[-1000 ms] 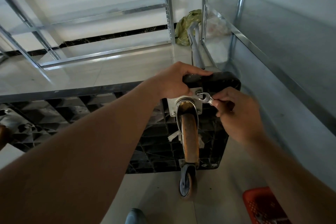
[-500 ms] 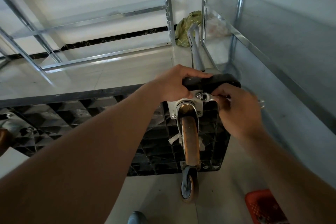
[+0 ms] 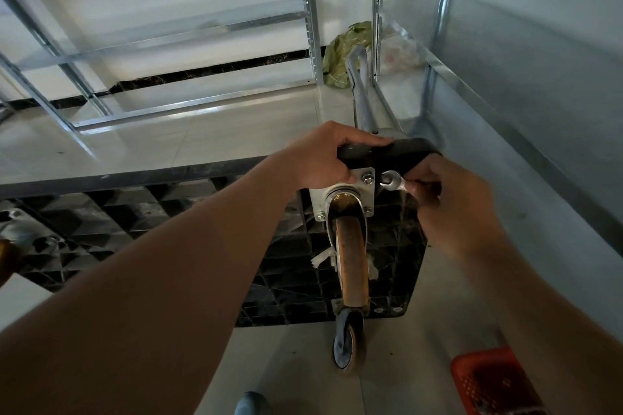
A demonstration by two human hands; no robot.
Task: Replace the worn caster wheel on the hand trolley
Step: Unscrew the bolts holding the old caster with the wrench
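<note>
Two hands flank caster wheel [image 3: 350,266], right hand [image 3: 448,199] pinching wrench [image 3: 392,179]

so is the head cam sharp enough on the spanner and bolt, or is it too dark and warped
Head view: the spanner and bolt are fairly sharp and catch light; the forearms in front are dim and soft; the shelf rails bow from wide-angle distortion; the wall behind is bright, washing out detail.

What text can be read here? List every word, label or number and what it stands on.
None can be read: no legible text shows on the trolley deck, the caster plate, the wrench, the shelving or the red basket.
</note>
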